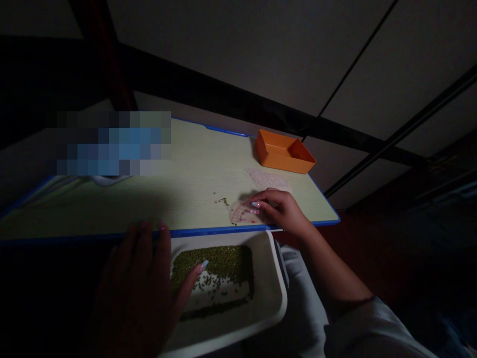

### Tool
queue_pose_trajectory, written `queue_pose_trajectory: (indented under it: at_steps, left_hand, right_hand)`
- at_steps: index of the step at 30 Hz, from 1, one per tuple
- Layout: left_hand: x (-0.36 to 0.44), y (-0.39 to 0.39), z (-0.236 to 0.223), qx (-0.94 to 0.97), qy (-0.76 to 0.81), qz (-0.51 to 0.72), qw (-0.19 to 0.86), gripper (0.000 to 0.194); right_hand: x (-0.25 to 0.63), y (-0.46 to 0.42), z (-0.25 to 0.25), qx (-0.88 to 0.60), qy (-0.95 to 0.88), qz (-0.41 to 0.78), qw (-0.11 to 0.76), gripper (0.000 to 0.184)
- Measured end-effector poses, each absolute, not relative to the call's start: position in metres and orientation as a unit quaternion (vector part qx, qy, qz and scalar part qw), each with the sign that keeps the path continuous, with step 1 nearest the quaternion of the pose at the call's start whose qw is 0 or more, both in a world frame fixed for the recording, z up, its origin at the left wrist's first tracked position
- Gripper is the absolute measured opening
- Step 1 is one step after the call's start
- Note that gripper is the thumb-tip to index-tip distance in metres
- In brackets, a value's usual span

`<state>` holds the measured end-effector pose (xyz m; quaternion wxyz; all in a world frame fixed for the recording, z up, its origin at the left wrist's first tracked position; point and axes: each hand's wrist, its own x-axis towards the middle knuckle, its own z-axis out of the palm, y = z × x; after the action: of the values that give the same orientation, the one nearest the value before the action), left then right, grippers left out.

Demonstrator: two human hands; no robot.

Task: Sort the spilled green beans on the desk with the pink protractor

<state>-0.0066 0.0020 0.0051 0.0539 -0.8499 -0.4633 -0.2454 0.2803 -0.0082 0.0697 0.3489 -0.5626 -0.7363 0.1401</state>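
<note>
A white plastic tub (279, 278) stands below the table's front edge, with small green beans (223, 261) spread over its bottom. My left hand (139, 288) lies over the tub's left side, fingers stretched and thumb apart above the beans. On the table, my right hand (279, 206) has its fingers pinched together at a sheer, pinkish patterned pouch (240, 213). Whether anything else is between those fingertips is hidden. A second pale, sheer piece (266, 178) lies flat just beyond this hand. Several loose beans (223, 201) are scattered left of the pouch.
An orange open box (285, 153) stands at the table's back right. The pale table (186, 174) has a blue edge. A blurred-out bluish patch (126, 144) covers something at the back left. White panels (242, 54) rise behind the table.
</note>
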Motion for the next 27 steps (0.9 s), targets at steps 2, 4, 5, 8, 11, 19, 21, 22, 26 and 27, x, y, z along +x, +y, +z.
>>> queue_pose_trajectory:
  at_steps: [2,4,5,8,11,19,21,22,26,27]
  left_hand:
    - [-0.007,0.002,0.006,-0.849,-0.468,-0.241,0.048,0.088]
    - [-0.007,0.001,0.007,-0.850,-0.468,-0.239,0.044,0.088]
    - [-0.007,0.001,0.007,-0.850,-0.468,-0.240,0.042,0.087]
    - [-0.007,0.001,0.008,-0.850,-0.467,-0.241,0.038,0.086]
    - [-0.006,0.001,0.008,-0.849,-0.469,-0.241,0.039,0.084]
    - [-0.007,0.000,0.008,-0.846,-0.472,-0.247,0.023,0.087]
    - [-0.007,0.001,0.007,-0.845,-0.472,-0.251,0.019,0.088]
    - [-0.007,0.001,0.007,-0.846,-0.470,-0.252,0.019,0.088]
    - [-0.006,0.002,0.006,-0.847,-0.466,-0.255,0.022,0.088]
    - [-0.006,0.002,0.006,-0.846,-0.467,-0.257,0.024,0.088]
  right_hand:
    - [0.278,-0.011,0.071,-0.561,-0.733,0.157,0.350,0.019]
    - [0.277,-0.014,0.072,-0.563,-0.727,0.177,0.352,0.019]
    - [0.276,-0.015,0.073,-0.562,-0.723,0.188,0.355,0.018]
    - [0.276,-0.016,0.074,-0.562,-0.712,0.204,0.369,0.018]
    - [0.280,-0.015,0.072,-0.575,-0.698,0.176,0.388,0.017]
    - [0.291,-0.009,0.063,-0.633,-0.687,0.021,0.357,0.017]
    - [0.291,-0.006,0.061,-0.637,-0.684,0.009,0.356,0.018]
    - [0.291,-0.004,0.061,-0.638,-0.683,0.004,0.356,0.018]
    - [0.288,0.004,0.060,-0.636,-0.685,0.001,0.355,0.019]
    - [0.287,0.005,0.061,-0.632,-0.688,0.007,0.357,0.020]
